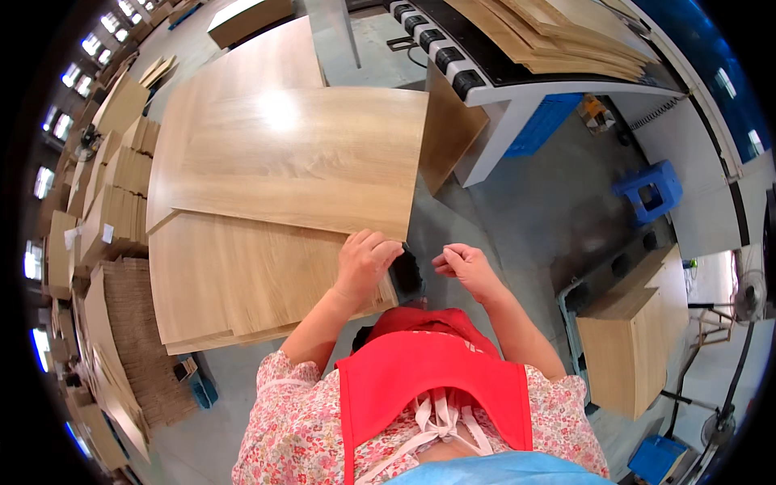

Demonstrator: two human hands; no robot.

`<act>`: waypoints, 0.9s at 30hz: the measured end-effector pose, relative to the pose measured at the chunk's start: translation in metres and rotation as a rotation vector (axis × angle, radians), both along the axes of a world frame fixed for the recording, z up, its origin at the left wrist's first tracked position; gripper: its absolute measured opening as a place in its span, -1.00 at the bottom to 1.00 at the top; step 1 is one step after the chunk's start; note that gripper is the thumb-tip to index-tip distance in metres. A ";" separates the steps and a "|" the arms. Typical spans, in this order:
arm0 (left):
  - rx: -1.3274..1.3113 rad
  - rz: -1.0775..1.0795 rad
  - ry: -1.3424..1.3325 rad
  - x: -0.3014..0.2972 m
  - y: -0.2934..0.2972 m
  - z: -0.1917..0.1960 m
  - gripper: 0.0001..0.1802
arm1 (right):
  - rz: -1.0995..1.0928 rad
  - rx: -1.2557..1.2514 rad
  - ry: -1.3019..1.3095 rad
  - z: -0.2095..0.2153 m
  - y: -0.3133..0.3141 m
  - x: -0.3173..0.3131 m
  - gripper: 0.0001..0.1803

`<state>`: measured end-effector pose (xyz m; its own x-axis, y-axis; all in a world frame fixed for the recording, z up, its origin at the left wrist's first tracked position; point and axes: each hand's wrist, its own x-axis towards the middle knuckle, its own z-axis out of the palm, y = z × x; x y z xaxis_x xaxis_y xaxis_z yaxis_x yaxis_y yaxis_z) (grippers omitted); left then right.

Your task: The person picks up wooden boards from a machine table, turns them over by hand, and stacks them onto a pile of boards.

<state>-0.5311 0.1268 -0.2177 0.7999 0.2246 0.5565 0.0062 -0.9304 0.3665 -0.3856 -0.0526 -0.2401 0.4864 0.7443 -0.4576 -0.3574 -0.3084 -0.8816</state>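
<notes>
Woodworking workshop, stacked wooden panels [295, 162], machine [517, 94]

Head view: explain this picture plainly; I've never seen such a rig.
There is no robot here, just a person working bare-handed. The picture comes from a fisheye camera on their head, looking down, so straight edges bend toward the rim. In front lies a stack of wood-grain boards, the top board set askew. The left hand is at that board's near right corner; whether it grips is unclear. The right hand, fingers curled, is beside the stack; no held thing shows.
</notes>
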 end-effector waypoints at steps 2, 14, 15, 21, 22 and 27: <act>-0.167 0.041 -0.028 -0.013 -0.002 0.001 -0.89 | 0.097 0.002 0.010 0.000 0.023 0.006 -0.60; -0.351 0.560 -0.172 0.025 -0.095 -0.017 -0.86 | 0.374 0.117 0.232 -0.015 0.102 0.109 -0.45; -0.333 0.608 -0.183 0.028 -0.103 -0.015 -0.86 | 0.394 0.108 0.271 -0.012 0.111 0.114 -0.47; -0.482 0.905 -0.003 0.034 -0.153 -0.004 -0.74 | 0.468 0.087 0.428 -0.025 0.171 0.156 -0.45; -0.491 0.937 -0.032 0.036 -0.158 -0.002 -0.71 | 0.429 0.102 0.513 -0.028 0.180 0.162 -0.50; -0.494 1.035 -0.174 0.037 -0.175 0.000 -0.78 | 0.399 0.094 0.629 -0.041 0.205 0.169 -0.58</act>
